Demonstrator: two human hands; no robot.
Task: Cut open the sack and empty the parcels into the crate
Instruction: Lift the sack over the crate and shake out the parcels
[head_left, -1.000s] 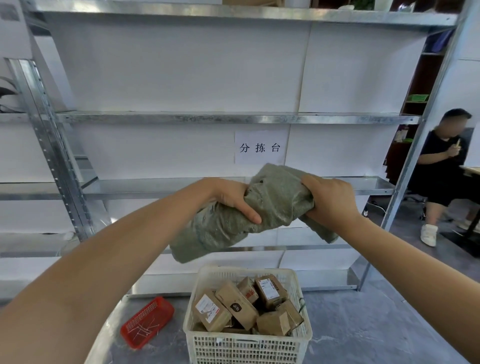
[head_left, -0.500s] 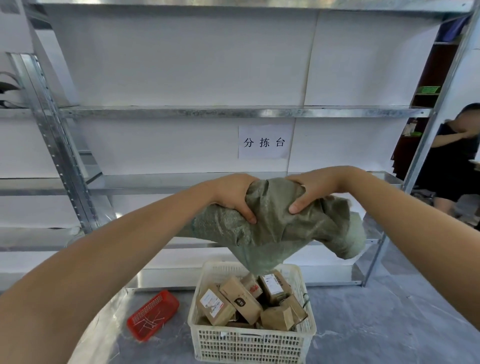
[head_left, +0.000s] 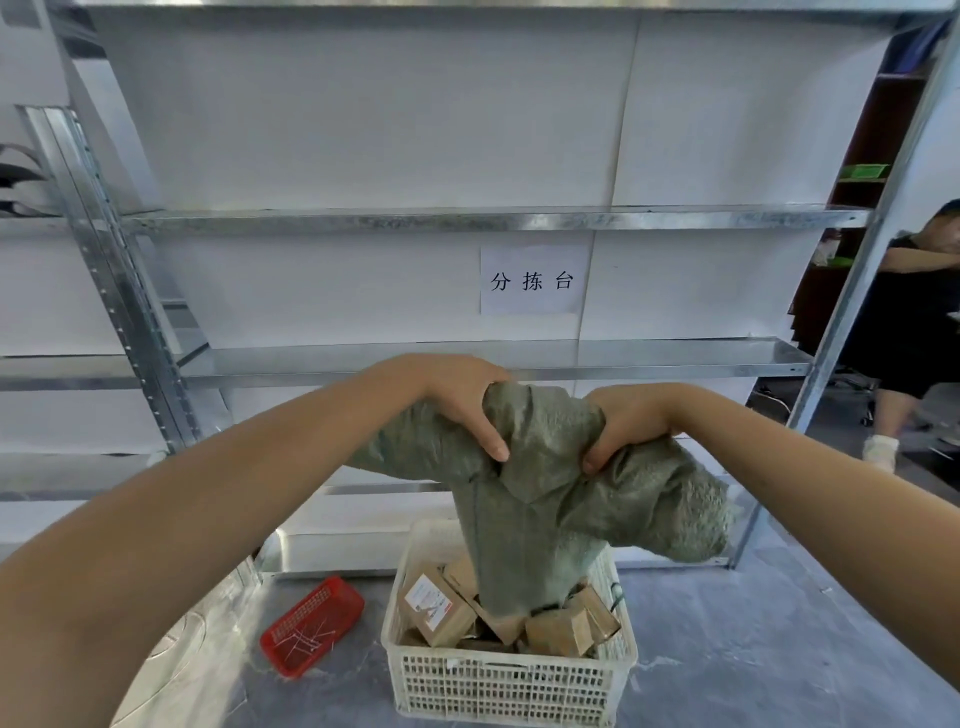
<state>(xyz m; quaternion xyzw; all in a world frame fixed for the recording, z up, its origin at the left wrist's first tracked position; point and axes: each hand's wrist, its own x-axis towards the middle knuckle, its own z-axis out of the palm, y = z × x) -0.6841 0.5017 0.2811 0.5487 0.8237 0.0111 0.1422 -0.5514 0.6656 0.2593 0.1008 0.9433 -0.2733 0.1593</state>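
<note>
A limp green woven sack (head_left: 540, 499) hangs in front of me, bunched at its top. My left hand (head_left: 462, 400) grips the bunched cloth on its left side and my right hand (head_left: 623, 426) grips it on the right. The sack's lower end droops into a white plastic crate (head_left: 498, 680) on the floor. Several brown cardboard parcels (head_left: 436, 608) with labels lie in the crate, partly hidden by the sack.
A small red basket (head_left: 311, 623) with thin pins lies on the grey floor left of the crate. Metal shelving (head_left: 467, 358) with a paper sign stands behind. A person in black (head_left: 904, 322) sits at the far right.
Both hands have lowered and regripped the sack. It has unfolded, and its lower end now hangs down into the crate over the parcels.
</note>
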